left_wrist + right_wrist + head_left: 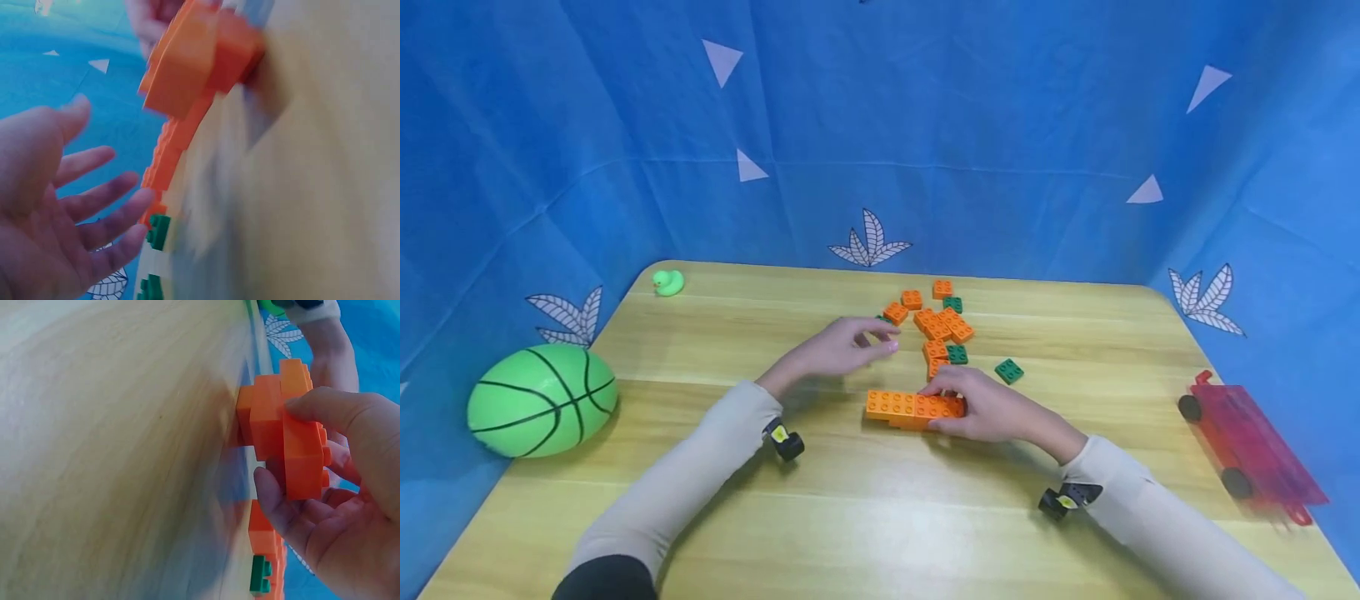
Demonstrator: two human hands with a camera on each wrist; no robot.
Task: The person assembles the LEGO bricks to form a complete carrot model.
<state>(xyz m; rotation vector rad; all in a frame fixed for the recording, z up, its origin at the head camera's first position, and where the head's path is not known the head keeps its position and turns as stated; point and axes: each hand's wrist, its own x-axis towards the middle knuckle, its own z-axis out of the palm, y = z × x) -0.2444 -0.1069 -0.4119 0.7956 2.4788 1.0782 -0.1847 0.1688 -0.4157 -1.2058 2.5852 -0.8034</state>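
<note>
My right hand (pixel 988 406) grips the right end of an orange toy-brick assembly (pixel 898 406), a long studded row with more orange bricks underneath. In the right wrist view the thumb presses one side of the assembly (pixel 269 415) and the fingers curl round the other. My left hand (pixel 850 346) hovers behind and left of it, fingers spread and holding nothing. Beyond both hands lie loose orange bricks (pixel 936 325) and several green bricks (pixel 1009 371). The left wrist view shows the left palm (pixel 56 206) facing the orange assembly (pixel 181 69), with the fingers apart from it.
A green ball with black lines (pixel 542 402) sits at the table's left edge. A small green rubber duck (pixel 668 282) stands in the far left corner. On the right is a translucent red toy cart (pixel 1255 446) with black wheels. Blue cloth (pixel 1000 125) surrounds the wooden table (pixel 865 533).
</note>
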